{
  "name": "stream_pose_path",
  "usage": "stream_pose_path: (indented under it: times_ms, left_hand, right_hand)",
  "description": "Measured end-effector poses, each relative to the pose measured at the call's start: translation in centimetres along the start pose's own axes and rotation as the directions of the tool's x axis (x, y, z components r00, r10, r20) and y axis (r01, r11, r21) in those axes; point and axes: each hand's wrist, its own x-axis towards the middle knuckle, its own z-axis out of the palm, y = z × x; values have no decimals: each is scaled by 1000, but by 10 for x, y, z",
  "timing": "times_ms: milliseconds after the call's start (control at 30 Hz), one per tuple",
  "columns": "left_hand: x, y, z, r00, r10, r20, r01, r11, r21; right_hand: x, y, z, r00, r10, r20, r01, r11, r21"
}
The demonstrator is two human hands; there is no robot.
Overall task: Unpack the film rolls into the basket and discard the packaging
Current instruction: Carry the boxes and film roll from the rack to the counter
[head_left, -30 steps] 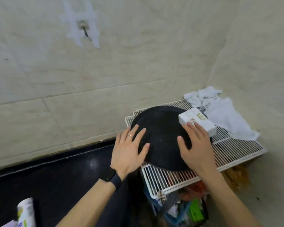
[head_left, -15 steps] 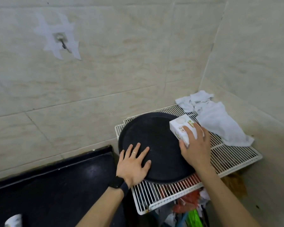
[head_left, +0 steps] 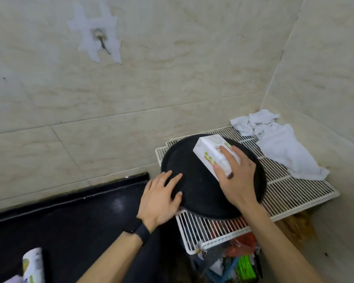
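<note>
Two hands are seen: right hand (head_left: 236, 180) is clamped on white box (head_left: 214, 155) w/ thumb and fingers; left hand (head_left: 159, 199) is laid flat, fingers spread, on black round tray (head_left: 196, 184) beneath, atop wire rack (head_left: 294, 193). White cloth (head_left: 282, 148) lies beyond right hand.

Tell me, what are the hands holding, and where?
The right hand grips the white box by its near end, thumb on one side, fingers on top. The left hand holds nothing; it rests flat on the black tray.

The white box (head_left: 214, 155) carries green characters and a small dark label, both too blurred to read; nothing else shows legible writing.
</note>
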Motion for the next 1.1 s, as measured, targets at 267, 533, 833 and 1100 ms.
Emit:
stream_pose_path:
  times_ms: [267, 533, 833, 1100]
  left_hand:
    - [-123, -140, -25, 908, -406, -105, 406, 914, -21]
    - [-305, -251, 8, 627, -779, -13, 779, 627, -8]
    - [-362, -305, 24, 527, -846, 83, 847, 531, 36]
    - [-380, -319, 52, 637, -761, 121, 770, 636, -52]
  right_hand:
    - [-81, -133, 86, 969, -191, 159, 138, 946, 295]
    - [-194, -188, 206, 771, -213, 600, 72, 966, 250]
    - [-300, -181, 286, 703, -240, 670, 321, 947, 2]
    - [-322, -179, 292, 708, -203, 676, 398, 906, -145]
